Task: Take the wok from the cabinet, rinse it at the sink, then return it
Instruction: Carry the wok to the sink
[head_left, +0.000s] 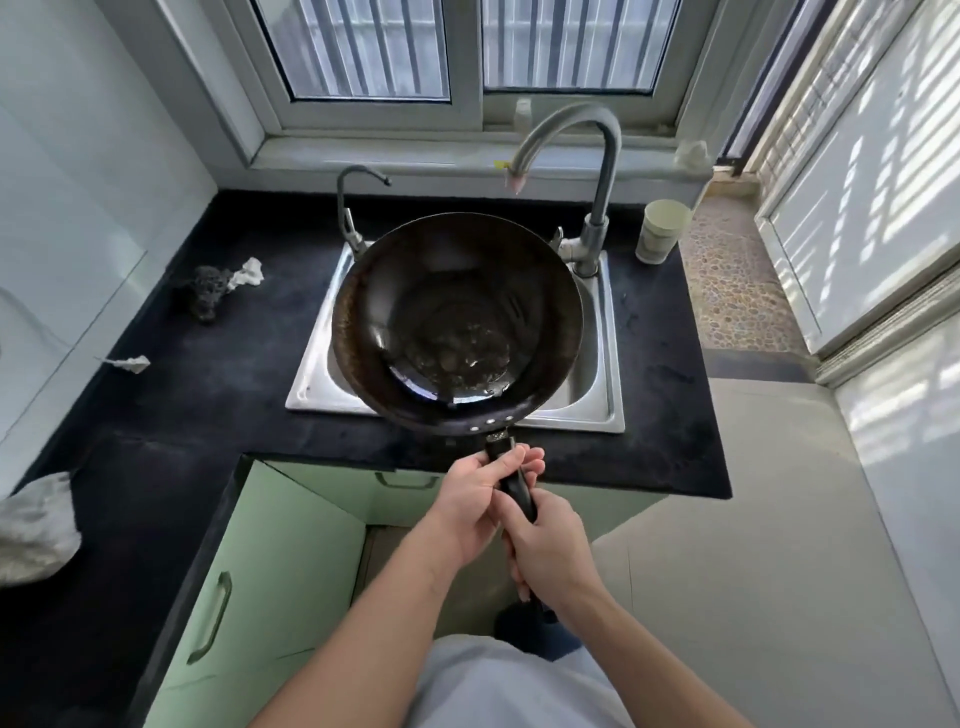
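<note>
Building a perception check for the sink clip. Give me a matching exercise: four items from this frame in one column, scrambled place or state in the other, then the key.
Column 1
1. wok
2. pale green cup
3. cabinet door
4. grey scrubber

Column 2
A. on the black countertop, left of the sink
B. swung open below the counter
C. held over the sink by its handle, left hand and right hand both gripping
D. on the countertop, right of the tall faucet

Pairs: 1-C, 2-D, 3-B, 4-A
</note>
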